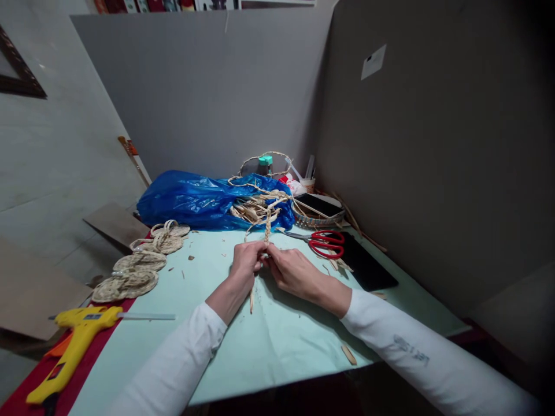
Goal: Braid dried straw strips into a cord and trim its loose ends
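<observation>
Both hands meet over the middle of the pale green cloth. My left hand (248, 260) is closed, pinching the lower end of a braided straw cord (267, 226). Close against it, my right hand (288, 268) pinches the same cord with thumb and fingers. From there the braid runs up and away toward a blue plastic bag (186, 199). Dry straw strips (254, 209) spill from the bag's mouth. A loose strand (251, 301) hangs below my left hand. Part of the cord is hidden by the fingers.
Red-handled scissors (327, 242) lie right of my hands, beside a black flat pad (368, 263). A phone (318, 204) rests on a woven basket (310, 219). Several small woven sandals (139, 263) line the left edge, near a yellow glue gun (80, 332). Grey panels (208, 86) stand behind.
</observation>
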The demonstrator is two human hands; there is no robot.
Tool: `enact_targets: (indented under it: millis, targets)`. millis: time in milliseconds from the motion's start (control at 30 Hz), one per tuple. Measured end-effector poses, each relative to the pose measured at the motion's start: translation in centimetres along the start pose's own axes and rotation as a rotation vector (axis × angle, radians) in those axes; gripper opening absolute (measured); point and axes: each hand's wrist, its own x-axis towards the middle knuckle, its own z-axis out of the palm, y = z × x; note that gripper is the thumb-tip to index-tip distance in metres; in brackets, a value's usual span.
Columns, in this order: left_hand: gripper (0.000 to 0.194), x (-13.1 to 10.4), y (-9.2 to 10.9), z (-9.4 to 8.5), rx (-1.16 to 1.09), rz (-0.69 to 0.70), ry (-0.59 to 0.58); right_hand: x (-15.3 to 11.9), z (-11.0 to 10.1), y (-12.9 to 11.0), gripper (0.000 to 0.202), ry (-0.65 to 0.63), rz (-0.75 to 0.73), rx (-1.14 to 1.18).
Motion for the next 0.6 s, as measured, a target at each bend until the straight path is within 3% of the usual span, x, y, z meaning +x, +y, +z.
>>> enact_targets:
  millis: [100,233,400,600]
  targets:
    - [0.015,-0.3,0.4,-0.1,-0.005,-0.004,-0.058,0.0,-0.5,0.2,0.034,-0.013,-0.021,0.014]
    - [0.020,-0.8,0.5,-0.1,0.028,0.014,-0.096,0.4,-2.0,1.5,0.019,0.075,-0.031,0.325]
    - [0.023,-1.3,0.5,0.6,0.095,0.059,-0.134,1.6,-2.9,4.5,0.034,0.430,0.376,0.736]
    - [0.022,-1.8,-0.1,2.0,0.192,0.154,-0.241,2.5,-0.8,6.0,0.044,0.366,0.420,0.908]
